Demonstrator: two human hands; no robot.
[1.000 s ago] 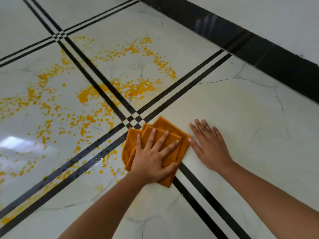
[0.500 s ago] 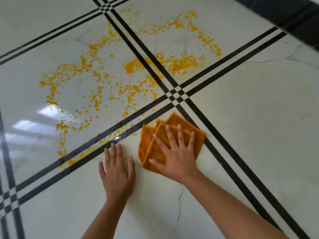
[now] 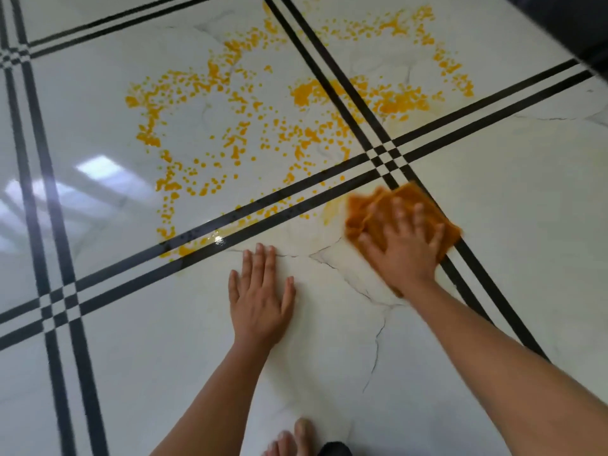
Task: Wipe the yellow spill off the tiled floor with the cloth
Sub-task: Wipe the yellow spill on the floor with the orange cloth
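Note:
A yellow spill (image 3: 230,126) of many droplets and blotches spreads over the glossy white tiled floor (image 3: 510,209), on both sides of the black stripes. The folded orange cloth (image 3: 365,209) lies flat just below the stripe crossing (image 3: 385,156), at the spill's near right edge. My right hand (image 3: 401,245) presses on the cloth with its fingers spread; hand and cloth are motion-blurred. A faint yellow smear (image 3: 329,209) shows left of the cloth. My left hand (image 3: 260,297) rests flat on a bare tile, apart from the cloth.
Double black stripes (image 3: 263,205) cross the floor in a grid. A dark baseboard (image 3: 566,24) runs along the top right corner. Bare toes (image 3: 296,436) show at the bottom edge. Thin dark cracks (image 3: 375,350) run through the near tile.
The cloth passed from under my left hand to under my right hand. My left hand now rests flat on the floor. The view swung to show more of the spill.

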